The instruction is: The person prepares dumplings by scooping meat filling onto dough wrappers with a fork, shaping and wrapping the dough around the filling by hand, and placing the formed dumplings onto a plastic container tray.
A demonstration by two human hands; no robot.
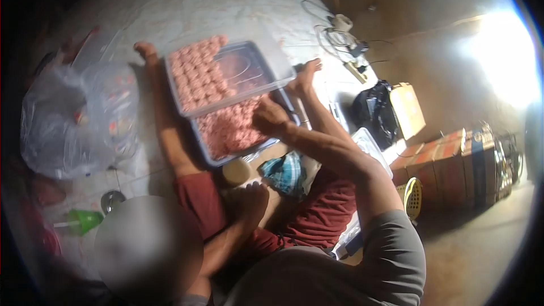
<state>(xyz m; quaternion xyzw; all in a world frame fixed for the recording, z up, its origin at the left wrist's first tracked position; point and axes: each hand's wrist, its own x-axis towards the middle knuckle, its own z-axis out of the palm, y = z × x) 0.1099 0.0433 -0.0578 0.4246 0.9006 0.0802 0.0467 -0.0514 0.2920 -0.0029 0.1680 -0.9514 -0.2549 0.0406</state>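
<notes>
Curling my right hand over pink lumps in 1 blue-rimmed tub, 11 o'clock; grip unclear. Left hand, 7 o'clock: curled, contents unclear. Lumps probably soft, slippery, easily squashed; best cupped lightly from the sides.

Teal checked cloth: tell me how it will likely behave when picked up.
The cloth should hang floppy, since it lies bunched in soft folds. It is probably light, looking like plain fabric. Rolling seems unlikely, given its crumpled, uneven shape.
</notes>
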